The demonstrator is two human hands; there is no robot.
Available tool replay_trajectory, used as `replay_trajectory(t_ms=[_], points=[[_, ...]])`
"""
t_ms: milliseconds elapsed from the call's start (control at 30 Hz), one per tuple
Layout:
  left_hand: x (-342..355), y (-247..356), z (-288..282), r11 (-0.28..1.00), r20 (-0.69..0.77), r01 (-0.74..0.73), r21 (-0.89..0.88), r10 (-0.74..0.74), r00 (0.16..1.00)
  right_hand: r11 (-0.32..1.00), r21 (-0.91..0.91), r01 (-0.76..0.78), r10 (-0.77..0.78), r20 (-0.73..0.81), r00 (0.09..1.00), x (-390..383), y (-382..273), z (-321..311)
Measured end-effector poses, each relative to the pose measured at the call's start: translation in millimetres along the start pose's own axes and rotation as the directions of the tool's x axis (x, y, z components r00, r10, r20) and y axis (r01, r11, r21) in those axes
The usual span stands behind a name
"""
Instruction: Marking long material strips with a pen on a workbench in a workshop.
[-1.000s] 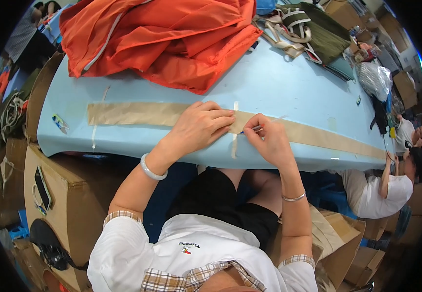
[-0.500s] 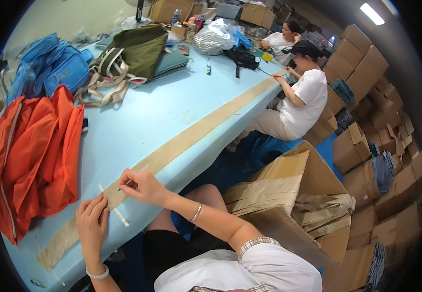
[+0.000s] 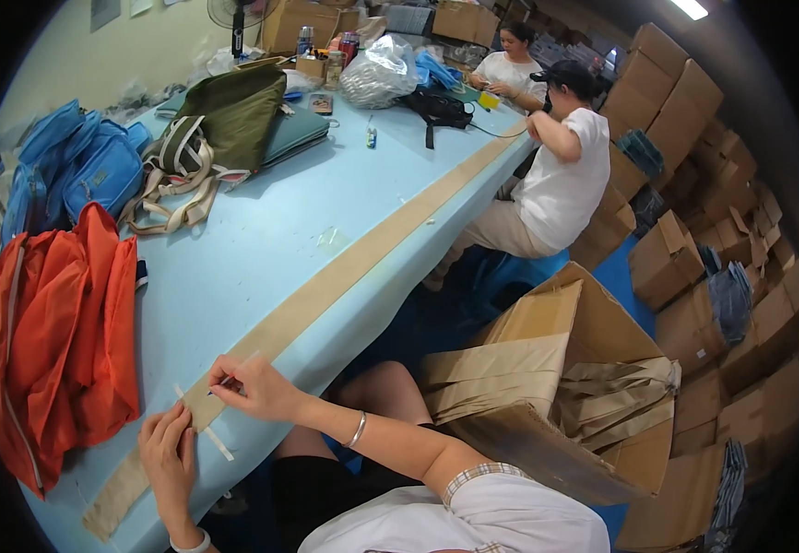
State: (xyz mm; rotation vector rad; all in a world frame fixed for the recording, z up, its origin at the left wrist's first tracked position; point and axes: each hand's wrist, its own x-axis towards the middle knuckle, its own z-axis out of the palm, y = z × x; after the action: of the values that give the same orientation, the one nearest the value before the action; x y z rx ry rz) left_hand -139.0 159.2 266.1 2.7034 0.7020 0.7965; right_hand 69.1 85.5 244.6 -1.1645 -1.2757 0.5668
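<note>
A long beige fabric strip (image 3: 325,288) runs diagonally across the light blue tabletop. My left hand (image 3: 170,453) lies on its near part, fingers stretched out and pressing it down. Just beyond, my right hand (image 3: 261,391) pinches a slim pen, its bluish tip low over the strip near my left fingertips. Most of the pen is hidden by my fingers. A narrow white strip (image 3: 219,443) sticks out from under the fabric's edge beside my left hand, and a short white end shows on the opposite side.
Orange-red fabric (image 3: 67,341) with a zipper lies at left, near blue bags (image 3: 95,170) and an olive bag (image 3: 233,111). An open carton (image 3: 501,382) holding beige strips stands at my right. Two people in white sit farther along the table (image 3: 261,240); stacked cartons (image 3: 667,101) line the right.
My right hand has shifted slightly toward my left hand with the pen. The whole view has tilted a little. The nearer co-worker's arm has come up and bent.
</note>
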Motion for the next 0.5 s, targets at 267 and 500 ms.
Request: replay_trajectory(t_ms=[267, 500], points=[[1.2, 1.9, -0.4, 0.999, 0.024, 0.032, -0.014, -0.031, 0.999, 0.999, -0.027, -0.033, 0.034, 0.041, 0.999, -1.1, 1.4, -3.4], [-1.1, 1.1, -1.5, 0.998, 0.037, 0.055, -0.001, -0.055, 0.998, 0.999, 0.0, -0.036, 0.036, 0.039, 0.999, -0.9, -2.2, -2.6]])
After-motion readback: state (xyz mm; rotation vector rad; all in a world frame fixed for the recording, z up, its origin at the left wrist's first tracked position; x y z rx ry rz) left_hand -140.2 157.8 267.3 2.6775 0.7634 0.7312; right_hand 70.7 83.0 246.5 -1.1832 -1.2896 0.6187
